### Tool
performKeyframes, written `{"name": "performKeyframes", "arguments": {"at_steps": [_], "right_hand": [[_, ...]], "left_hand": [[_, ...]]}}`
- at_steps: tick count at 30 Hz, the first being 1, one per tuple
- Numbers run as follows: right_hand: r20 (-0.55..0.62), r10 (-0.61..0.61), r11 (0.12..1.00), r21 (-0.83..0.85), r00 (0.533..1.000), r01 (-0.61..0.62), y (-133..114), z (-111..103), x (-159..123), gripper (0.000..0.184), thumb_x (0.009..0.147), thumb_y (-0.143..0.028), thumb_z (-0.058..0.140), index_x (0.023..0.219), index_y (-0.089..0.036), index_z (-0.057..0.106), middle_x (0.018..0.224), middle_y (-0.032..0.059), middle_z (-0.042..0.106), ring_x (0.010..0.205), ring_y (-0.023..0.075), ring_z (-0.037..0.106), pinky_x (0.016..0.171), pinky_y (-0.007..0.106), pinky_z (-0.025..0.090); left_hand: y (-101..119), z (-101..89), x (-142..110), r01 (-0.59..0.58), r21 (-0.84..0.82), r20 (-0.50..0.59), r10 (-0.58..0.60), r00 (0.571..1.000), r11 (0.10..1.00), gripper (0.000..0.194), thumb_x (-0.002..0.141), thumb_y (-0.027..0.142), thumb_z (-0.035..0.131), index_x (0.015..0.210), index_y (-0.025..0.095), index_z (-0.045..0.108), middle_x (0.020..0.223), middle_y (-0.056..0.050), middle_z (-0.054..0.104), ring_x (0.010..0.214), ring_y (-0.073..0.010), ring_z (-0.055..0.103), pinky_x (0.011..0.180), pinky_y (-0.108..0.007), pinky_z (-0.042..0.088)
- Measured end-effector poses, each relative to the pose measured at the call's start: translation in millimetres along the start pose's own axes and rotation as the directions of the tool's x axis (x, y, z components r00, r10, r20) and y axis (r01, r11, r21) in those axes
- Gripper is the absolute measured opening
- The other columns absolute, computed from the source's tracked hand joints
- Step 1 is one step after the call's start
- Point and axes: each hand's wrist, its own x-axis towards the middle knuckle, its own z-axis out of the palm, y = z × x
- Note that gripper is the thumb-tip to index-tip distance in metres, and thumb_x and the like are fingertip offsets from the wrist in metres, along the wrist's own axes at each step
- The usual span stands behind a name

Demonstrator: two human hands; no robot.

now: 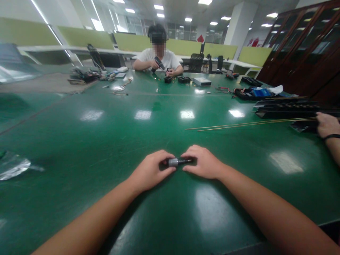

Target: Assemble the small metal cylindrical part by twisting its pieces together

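Note:
A small grey and black cylindrical tool (174,162) lies level low over the green table in front of me, its thin dark end pointing right. My left hand (152,168) curls round the thicker left end, thumb on the near side and fingers on the far side; its palm end is hidden. Around the thin end, my right hand (203,162) is curved with thumb and fingers apart. I see a gap between these fingers and the thin shaft. The tool's exact kind cannot be made out.
Across the green table (148,134) a person (159,58) holds a power drill (159,63). At right, another person's hand (328,124) touches long thin rods (239,125) near black rails (287,111). Clear plastic (14,166) lies left; a tool bag (252,94) sits far right.

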Motion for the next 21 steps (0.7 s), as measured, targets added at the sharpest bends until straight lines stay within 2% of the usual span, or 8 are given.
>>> {"name": "performKeyframes", "arguments": {"at_steps": [8, 21], "right_hand": [[-0.015, -0.003, 1.0, 0.019, 1.0, 0.003, -2.1, 0.5, -0.4, 0.023, 0.077, -0.028, 0.077, 0.097, -0.019, 0.071, 0.093, 0.006, 0.071, 0.089, 0.0197, 0.06, 0.08, 0.033, 0.046], [-0.052, -0.026, 1.0, 0.006, 0.998, 0.027, -3.3, 7.7, 5.6, 0.009, 0.081, -0.022, 0.073, 0.089, -0.019, 0.071, 0.085, 0.0033, 0.07, 0.083, 0.0172, 0.059, 0.077, 0.03, 0.042]], "left_hand": [[1.8, -2.6, 0.2, -0.039, 0.003, 0.025, 0.039, 0.999, 0.999, 0.021, 0.089, 0.031, 0.063, 0.105, 0.022, 0.071, 0.097, -0.005, 0.066, 0.084, -0.0181, 0.061, 0.077, -0.029, 0.049], [3.1, -0.4, 2.6, -0.002, 0.016, 0.022, 0.002, 1.0, 1.0, 0.021, 0.088, 0.033, 0.064, 0.105, 0.022, 0.072, 0.095, -0.004, 0.067, 0.083, -0.0175, 0.062, 0.076, -0.028, 0.049]]}}
